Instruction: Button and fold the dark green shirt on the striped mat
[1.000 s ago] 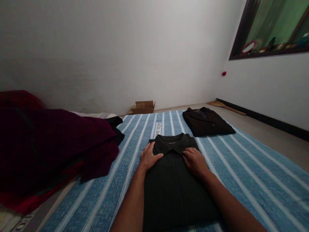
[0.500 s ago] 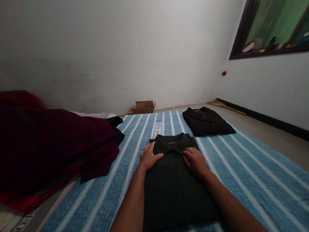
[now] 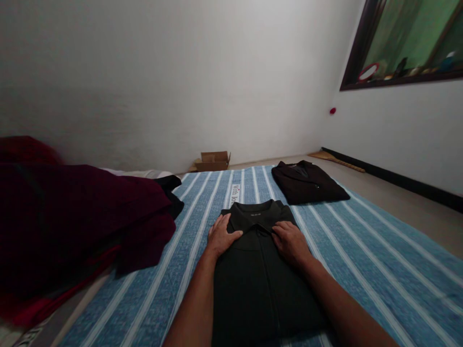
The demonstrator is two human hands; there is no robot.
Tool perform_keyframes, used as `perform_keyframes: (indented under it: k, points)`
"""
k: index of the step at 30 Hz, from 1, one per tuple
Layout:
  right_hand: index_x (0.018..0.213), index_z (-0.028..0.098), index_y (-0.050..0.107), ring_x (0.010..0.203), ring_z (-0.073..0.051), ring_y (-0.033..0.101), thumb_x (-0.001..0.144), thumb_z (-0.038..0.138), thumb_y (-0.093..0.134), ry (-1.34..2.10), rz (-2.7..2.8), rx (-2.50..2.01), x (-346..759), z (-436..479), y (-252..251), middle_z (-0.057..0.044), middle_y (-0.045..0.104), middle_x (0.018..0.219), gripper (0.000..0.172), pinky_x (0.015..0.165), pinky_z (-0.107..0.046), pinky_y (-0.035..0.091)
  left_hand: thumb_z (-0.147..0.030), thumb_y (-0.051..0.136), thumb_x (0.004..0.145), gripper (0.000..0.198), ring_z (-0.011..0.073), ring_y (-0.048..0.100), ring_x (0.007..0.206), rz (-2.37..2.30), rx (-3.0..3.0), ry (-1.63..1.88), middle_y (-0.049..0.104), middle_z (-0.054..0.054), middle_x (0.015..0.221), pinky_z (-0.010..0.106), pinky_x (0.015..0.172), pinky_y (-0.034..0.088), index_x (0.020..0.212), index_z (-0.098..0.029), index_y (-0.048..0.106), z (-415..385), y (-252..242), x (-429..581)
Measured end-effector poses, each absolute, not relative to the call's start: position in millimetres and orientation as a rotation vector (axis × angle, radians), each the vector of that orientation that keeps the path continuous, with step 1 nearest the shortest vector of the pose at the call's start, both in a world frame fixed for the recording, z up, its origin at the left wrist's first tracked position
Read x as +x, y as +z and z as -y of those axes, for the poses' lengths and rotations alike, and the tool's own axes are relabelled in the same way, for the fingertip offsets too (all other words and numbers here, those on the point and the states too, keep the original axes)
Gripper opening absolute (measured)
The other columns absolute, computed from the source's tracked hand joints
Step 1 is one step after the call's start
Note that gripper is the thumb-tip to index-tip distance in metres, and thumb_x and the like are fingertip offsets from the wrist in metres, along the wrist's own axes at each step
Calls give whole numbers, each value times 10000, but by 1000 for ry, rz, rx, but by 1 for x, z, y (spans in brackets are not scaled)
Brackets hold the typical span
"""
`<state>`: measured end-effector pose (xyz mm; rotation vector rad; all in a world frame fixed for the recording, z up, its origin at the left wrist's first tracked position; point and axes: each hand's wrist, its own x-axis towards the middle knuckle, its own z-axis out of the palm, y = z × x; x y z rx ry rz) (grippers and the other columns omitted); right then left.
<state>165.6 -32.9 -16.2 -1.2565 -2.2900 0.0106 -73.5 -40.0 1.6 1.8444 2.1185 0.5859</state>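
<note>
A dark green collared garment (image 3: 260, 289), folded into a rectangle with a front seam down its middle, lies on the blue striped sheet (image 3: 181, 255). My left hand (image 3: 221, 237) rests on its left shoulder beside the collar, thumb spread away from the fingers. On the right side of the collar, my right hand (image 3: 290, 241) has its fingers bent together against the collar's edge; whether fabric is pinched there is hard to tell. Farther back on the right, a folded dark brown garment (image 3: 307, 185) lies on the sheet.
A heap of maroon and red clothes (image 3: 83, 212) covers the left side of the bed. Beyond the far edge, an open cardboard box (image 3: 213, 163) stands by the wall. A window ledge with a red-rimmed mirror (image 3: 369, 72) is at the upper right.
The whole view has shifted slightly, so things appear a little farther left. Both hands keep their places at the collar.
</note>
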Motion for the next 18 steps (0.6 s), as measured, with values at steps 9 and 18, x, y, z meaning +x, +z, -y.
perform_keyframes:
  k: [9,18]
  points:
    - [895,206,645,957,-190,529,862,203,498,-3,2297,-1283,164,31,-13,-59,622,980,150,839,-294,416,-406,587,709,721,294,255,1343,-2123,1879,619,394,131,1409,420,1081,240,1346,-132,387,35,0,-78]
    - [908,210,642,965,-189,530,864,206,496,-12,2306,-1289,164,31,-14,-58,621,980,153,837,-298,419,-422,585,702,724,291,252,1345,-2114,1877,652,399,133,1405,431,1079,240,1340,-140,395,33,-4,-80]
